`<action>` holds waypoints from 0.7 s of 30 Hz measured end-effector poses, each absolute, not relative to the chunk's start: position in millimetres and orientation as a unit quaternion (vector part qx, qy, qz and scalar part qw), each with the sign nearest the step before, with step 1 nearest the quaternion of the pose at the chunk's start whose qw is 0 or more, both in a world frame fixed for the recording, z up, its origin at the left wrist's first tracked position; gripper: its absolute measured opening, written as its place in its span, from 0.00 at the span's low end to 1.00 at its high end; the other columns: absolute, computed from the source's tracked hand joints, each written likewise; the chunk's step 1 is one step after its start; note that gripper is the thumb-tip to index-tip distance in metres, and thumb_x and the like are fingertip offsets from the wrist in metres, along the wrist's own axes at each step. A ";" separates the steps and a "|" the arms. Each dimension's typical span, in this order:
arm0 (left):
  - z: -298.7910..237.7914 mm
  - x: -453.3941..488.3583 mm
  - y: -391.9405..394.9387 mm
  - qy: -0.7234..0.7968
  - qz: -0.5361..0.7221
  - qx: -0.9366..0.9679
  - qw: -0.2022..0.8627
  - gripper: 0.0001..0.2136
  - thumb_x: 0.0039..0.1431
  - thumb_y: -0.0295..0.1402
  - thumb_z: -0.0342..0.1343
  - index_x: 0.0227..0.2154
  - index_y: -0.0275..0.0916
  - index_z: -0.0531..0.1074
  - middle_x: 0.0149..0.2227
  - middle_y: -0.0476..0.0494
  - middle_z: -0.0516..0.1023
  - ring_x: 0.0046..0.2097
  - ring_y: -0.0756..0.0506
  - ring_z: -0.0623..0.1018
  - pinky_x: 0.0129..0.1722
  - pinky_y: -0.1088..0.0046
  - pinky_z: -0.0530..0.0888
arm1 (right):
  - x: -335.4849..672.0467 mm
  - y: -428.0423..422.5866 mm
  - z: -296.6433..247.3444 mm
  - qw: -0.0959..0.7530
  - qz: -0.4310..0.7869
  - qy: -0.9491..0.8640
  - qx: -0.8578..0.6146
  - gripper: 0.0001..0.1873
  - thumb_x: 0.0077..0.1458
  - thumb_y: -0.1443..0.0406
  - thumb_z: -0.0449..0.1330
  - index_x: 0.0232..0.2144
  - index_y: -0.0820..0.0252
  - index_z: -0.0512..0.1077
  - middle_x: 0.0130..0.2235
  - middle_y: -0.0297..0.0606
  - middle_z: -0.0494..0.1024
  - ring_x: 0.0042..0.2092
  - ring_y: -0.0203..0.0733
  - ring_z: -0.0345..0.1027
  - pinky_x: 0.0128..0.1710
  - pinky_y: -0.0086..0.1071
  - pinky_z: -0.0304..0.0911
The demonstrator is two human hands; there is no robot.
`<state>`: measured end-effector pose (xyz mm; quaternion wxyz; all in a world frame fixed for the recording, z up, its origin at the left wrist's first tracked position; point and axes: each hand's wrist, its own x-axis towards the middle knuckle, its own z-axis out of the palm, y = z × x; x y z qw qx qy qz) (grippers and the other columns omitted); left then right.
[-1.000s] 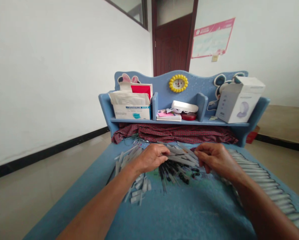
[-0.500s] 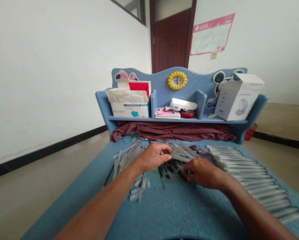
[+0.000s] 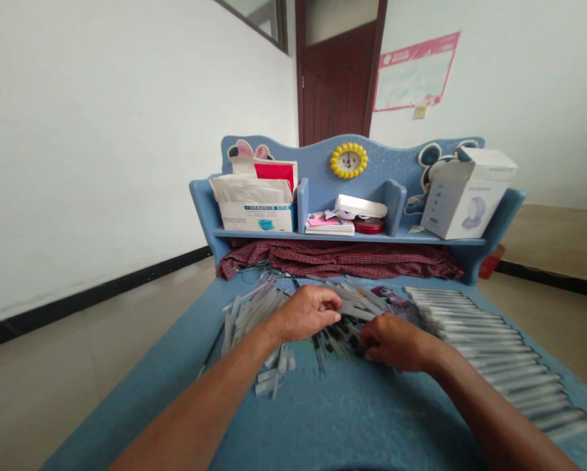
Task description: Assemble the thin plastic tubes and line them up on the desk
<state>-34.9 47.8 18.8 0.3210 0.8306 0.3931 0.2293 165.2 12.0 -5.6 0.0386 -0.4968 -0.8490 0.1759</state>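
Note:
A loose pile of grey pen barrels (image 3: 254, 313) and thin black refills (image 3: 328, 341) lies in the middle of the blue desk (image 3: 332, 412). My left hand (image 3: 303, 313) is curled over the pile, fingers pinched on a grey pen barrel (image 3: 355, 311) that sticks out to the right. My right hand (image 3: 390, 341) rests knuckles-up on the black refills, fingers bent down into them; what they hold is hidden. A long row of finished grey pens (image 3: 494, 350) runs along the desk's right side.
At the back, a blue shelf (image 3: 352, 237) carries a mask box (image 3: 256, 212), notebooks, a red tin and a white carton (image 3: 464, 193). A checked cloth (image 3: 342, 258) lies beneath it. A brown door stands behind, and bare floor shows on both sides.
My right hand dropped from the grey barrel's end down onto the black refills and moved left. The left hand stayed on the pile. The row of pens came into fuller view.

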 end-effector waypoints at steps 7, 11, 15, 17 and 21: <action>15.6 -34.6 49.3 0.390 0.228 0.831 0.324 0.07 0.47 0.28 0.55 0.31 0.33 0.75 0.21 0.54 0.67 0.25 0.53 0.66 0.27 0.79 0.63 | 164.7 11.0 -6.4 0.062 0.169 -0.847 -0.501 0.07 0.41 0.72 0.57 0.22 0.58 0.73 0.24 0.36 0.75 0.27 0.37 0.67 0.23 0.27 0.50; 16.8 -34.0 48.2 0.383 0.222 0.832 0.333 0.07 0.47 0.29 0.55 0.31 0.33 0.74 0.21 0.53 0.68 0.25 0.53 0.66 0.26 0.79 0.64 | 168.6 12.1 0.9 0.219 0.315 -0.779 -0.496 0.04 0.44 0.71 0.55 0.21 0.60 0.67 0.18 0.30 0.69 0.21 0.33 0.65 0.20 0.24 0.52; 19.5 -32.4 44.7 0.379 0.212 0.834 0.341 0.07 0.47 0.29 0.55 0.30 0.34 0.74 0.22 0.53 0.68 0.25 0.53 0.66 0.25 0.80 0.63 | 171.6 11.4 9.2 0.347 0.429 -0.697 -0.458 0.05 0.45 0.65 0.59 0.24 0.61 0.66 0.17 0.28 0.69 0.20 0.33 0.66 0.19 0.24 0.56; 20.4 -31.9 43.4 0.375 0.205 0.834 0.348 0.06 0.48 0.30 0.55 0.29 0.34 0.73 0.22 0.53 0.67 0.25 0.53 0.65 0.25 0.80 0.62 | 172.2 11.1 11.1 0.388 0.446 -0.674 -0.442 0.08 0.43 0.63 0.61 0.24 0.62 0.67 0.17 0.28 0.69 0.19 0.32 0.65 0.20 0.24 0.57; 20.8 -31.4 42.5 0.362 0.197 0.837 0.361 0.06 0.48 0.31 0.54 0.29 0.34 0.72 0.22 0.53 0.66 0.25 0.53 0.64 0.25 0.80 0.61 | 172.3 11.9 10.7 0.439 0.437 -0.653 -0.436 0.13 0.40 0.59 0.64 0.23 0.63 0.68 0.18 0.28 0.69 0.19 0.31 0.63 0.19 0.25 0.59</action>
